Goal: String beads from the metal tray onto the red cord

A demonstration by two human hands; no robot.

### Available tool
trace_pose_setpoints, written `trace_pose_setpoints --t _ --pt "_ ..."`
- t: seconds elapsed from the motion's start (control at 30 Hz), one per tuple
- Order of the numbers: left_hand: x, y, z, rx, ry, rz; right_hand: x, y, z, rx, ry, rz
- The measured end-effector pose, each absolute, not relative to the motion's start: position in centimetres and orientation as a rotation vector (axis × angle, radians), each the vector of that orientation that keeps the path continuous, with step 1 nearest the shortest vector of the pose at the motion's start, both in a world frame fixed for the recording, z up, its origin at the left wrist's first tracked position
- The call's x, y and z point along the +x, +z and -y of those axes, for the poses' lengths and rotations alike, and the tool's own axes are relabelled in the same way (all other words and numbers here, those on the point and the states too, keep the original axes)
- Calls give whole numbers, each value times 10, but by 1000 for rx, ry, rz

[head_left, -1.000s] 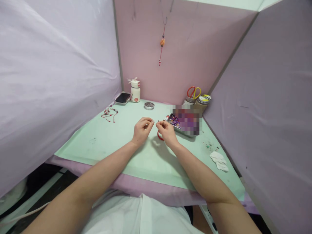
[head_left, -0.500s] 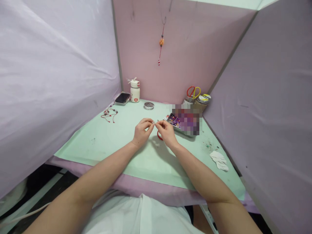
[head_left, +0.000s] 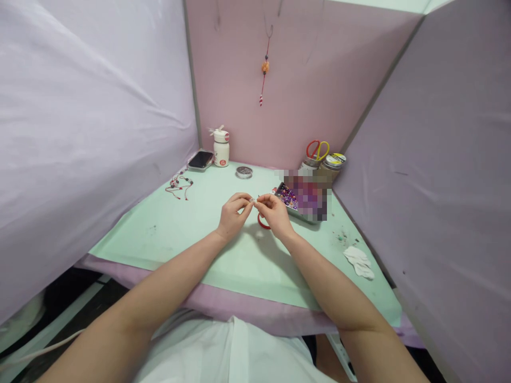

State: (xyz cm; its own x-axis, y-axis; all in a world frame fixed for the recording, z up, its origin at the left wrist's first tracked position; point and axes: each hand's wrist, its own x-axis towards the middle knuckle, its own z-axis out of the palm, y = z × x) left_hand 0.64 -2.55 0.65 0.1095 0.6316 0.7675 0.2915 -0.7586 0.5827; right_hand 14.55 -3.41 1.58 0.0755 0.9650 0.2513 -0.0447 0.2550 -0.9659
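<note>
Right hand's fingertips [head_left: 257, 200] have closed in on the left's; a second ago there was a visible gap between them. Going left to right: a beaded red cord [head_left: 174, 184] is lying on the tabletop [head_left: 187, 239], beads already strung and neither hand on it. Next is the left hand [head_left: 235, 215], fingers clamped on a small pale piece [head_left: 252, 200], right where the two hands meet. Too tiny to say what it is. Right hand [head_left: 276, 215] has its fingers pinched together just at that piece, can't tell if they've got hold of anything. Red loop [head_left: 262, 226] pokes out beneath, then a tray [head_left: 298, 216] with loose beads [head_left: 288, 197]. Progress-wise I'd call it mid-step: piece in hand, not set down, plenty of beads unstrung.
</note>
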Motion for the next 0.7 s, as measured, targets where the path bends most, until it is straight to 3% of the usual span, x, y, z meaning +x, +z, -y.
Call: trace_pose_setpoints --t 0.37,0.7 --pt "6 5 24 2129 1695 -886 148 17 33 -1040 1053 1239" --pt "6 3 24 2204 1602 -796 161 22 31 -979 1452 1202"
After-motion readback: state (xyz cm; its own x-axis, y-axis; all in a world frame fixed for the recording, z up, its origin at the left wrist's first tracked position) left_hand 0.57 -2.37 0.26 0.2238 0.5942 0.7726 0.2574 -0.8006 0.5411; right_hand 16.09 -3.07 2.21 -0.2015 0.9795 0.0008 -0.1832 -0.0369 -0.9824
